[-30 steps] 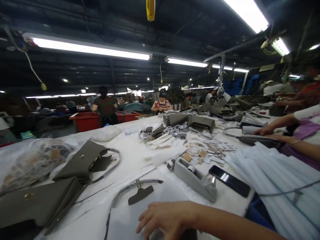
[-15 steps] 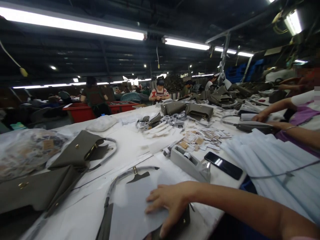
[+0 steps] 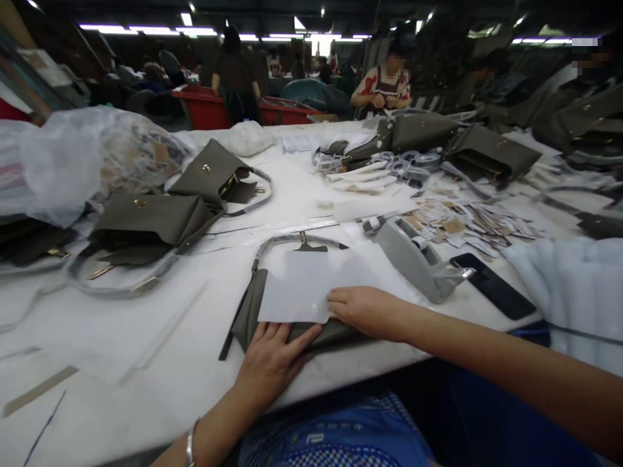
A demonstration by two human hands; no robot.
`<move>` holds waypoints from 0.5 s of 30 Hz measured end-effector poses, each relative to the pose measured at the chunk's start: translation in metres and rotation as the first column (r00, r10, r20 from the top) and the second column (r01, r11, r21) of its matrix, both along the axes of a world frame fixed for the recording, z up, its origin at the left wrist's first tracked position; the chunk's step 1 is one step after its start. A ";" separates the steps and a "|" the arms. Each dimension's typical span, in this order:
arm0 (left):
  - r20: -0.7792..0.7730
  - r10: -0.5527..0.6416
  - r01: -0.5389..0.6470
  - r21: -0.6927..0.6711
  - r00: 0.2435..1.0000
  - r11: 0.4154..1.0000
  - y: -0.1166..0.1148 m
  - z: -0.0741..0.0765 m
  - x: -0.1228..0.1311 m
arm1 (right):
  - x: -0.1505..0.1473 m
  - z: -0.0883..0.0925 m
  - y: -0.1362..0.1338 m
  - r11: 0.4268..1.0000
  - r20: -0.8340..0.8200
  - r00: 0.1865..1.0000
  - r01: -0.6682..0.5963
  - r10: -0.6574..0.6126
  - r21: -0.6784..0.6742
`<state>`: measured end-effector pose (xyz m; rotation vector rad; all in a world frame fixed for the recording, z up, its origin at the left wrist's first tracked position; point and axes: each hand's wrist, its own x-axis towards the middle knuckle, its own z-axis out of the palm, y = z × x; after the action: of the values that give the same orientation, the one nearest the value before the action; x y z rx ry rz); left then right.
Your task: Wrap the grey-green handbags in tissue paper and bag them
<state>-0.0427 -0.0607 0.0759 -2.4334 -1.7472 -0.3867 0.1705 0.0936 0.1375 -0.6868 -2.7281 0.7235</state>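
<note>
A grey-green handbag (image 3: 311, 334) lies flat at the table's front edge, its wrapped handle (image 3: 277, 239) looping toward the far side. Across its upper part rests a pale grey-white sheet (image 3: 294, 285) with rounded corners. My left hand (image 3: 272, 357) presses on the bag below the sheet's near edge, fingers outstretched and thumb apart. At the sheet's right edge, my right hand (image 3: 367, 310) has its fingers close together, closed on that edge; its thumb is hidden.
A grey tape dispenser (image 3: 409, 256) and black phone (image 3: 494, 285) lie right. Beyond are paper tags (image 3: 457, 224) and more handbags (image 3: 423, 133). Two handbags (image 3: 146, 224) stand left, near a filled plastic bag (image 3: 136, 152). White foam sheets (image 3: 574, 279) lie far right. A co-worker (image 3: 384, 87) is across the table.
My view has turned right and down. My left hand has come into view on the bag. My right hand has gone from spread flat over the sheet to its right edge, fingers drawn together.
</note>
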 end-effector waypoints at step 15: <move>0.070 -0.025 0.021 0.060 0.997 0.998 -0.007 -0.026 -0.006 | -0.014 0.017 -0.020 0.959 0.137 0.951 -0.283 0.277 0.023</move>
<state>-0.0490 -0.0675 0.0499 -2.4290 -1.7111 -0.5256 0.1569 0.0741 0.1544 -0.3517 -2.9922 0.6972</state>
